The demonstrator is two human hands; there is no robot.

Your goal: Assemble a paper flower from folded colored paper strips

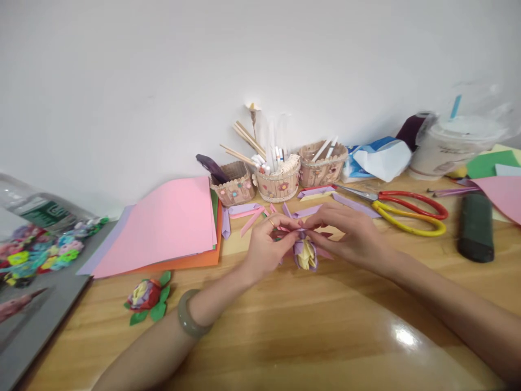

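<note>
Between my two hands hangs a paper flower with pale yellow petals inside and purple ones around them, its face tilted down toward me. My left hand pinches its upper part from the left. From the other side my right hand pinches the same spot, fingertips nearly meeting. The fingers hide most of the flower's base. Just behind the hands lie folded purple paper strips and pink pieces. A finished-looking paper flower, red, purple and yellow with green leaves, rests on the table to the left.
Coloured paper sheets are stacked at left, near a grey board with small colourful pieces. Decorated baskets with pens and sticks line the wall. Scissors, a dark green stapler-like object and a lidded cup stand right.
</note>
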